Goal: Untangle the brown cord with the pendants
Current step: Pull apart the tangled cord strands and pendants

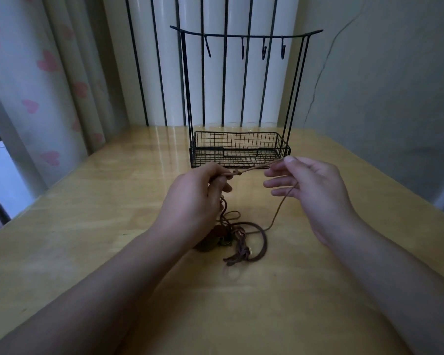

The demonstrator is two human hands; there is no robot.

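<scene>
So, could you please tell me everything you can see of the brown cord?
The brown cord is thin and looks like leather or waxed string. One stretch runs taut between the hands: the left hand pinches it beside a small knot, and the right hand pinches its far end at the fingertips. From there it drops to the wooden table, where the rest lies in tangled loops with dark pendants, partly hidden by the left wrist.

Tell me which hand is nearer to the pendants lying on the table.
Left. The left hand hangs just above the pendants, its wrist partly covering them. The right hand is farther off to their right, pinching the brown cord.
</scene>
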